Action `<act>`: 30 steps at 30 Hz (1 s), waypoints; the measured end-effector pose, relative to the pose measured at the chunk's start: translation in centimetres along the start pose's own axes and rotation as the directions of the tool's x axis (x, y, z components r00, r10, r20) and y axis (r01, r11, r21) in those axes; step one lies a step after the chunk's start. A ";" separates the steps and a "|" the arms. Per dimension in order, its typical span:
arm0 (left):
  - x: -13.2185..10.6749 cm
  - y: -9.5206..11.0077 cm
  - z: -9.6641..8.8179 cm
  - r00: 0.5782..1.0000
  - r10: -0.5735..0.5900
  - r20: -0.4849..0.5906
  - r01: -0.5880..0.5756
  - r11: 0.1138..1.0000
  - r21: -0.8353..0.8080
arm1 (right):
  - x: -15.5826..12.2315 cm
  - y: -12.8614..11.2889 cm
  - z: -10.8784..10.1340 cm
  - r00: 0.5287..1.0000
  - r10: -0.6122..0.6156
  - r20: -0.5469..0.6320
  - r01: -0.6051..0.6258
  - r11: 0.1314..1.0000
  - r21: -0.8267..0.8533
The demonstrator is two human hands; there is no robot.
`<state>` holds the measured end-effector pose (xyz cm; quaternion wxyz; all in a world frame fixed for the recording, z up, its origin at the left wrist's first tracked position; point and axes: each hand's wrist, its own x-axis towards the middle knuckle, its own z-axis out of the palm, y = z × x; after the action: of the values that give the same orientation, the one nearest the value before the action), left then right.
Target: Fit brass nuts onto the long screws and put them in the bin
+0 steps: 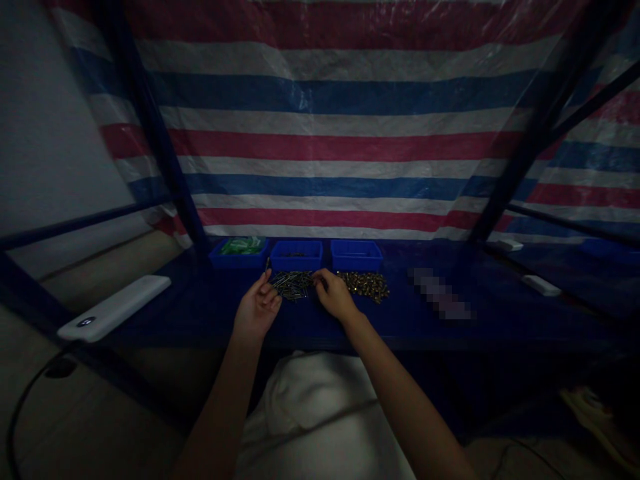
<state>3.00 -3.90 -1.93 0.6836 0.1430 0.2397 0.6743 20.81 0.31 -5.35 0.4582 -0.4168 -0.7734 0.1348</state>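
On a dark blue work surface [400,320] lie a pile of dark screws [293,283] and, to its right, a pile of brass-coloured nuts [367,285]. My left hand [257,308] rests at the left edge of the screw pile, fingers curled, pinching a thin dark screw that points upward. My right hand [334,293] sits between the two piles with its fingers bent down onto the screws; what it holds, if anything, is hidden.
Three blue bins stand behind the piles: the left bin [239,252] holds green packets, the middle bin [297,254] and the right bin [356,253] look dark inside. A white power bank [114,308] lies at left. A striped tarp hangs behind, between dark frame posts.
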 end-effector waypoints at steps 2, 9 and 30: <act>0.8 0.6 0.9 1.000 0.019 0.009 -0.020 0.999 0.045 | 0.0 0.0 0.0 1.000 0.006 0.005 -0.006 1.000 0.008; 5.2 2.5 3.5 0.992 0.123 0.009 -0.122 0.959 0.256 | 0.0 -0.1 -0.1 1.000 0.000 0.013 0.000 1.000 0.005; 9.8 4.9 -1.2 0.893 0.235 0.384 -0.396 0.005 0.918 | -0.1 -0.4 -0.3 1.000 0.007 0.029 -0.007 1.000 -0.024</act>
<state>-2.08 5.86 -1.73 0.2509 0.6525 0.5474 0.4600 20.84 -0.05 -5.02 0.4415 -0.4229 -0.7801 0.1331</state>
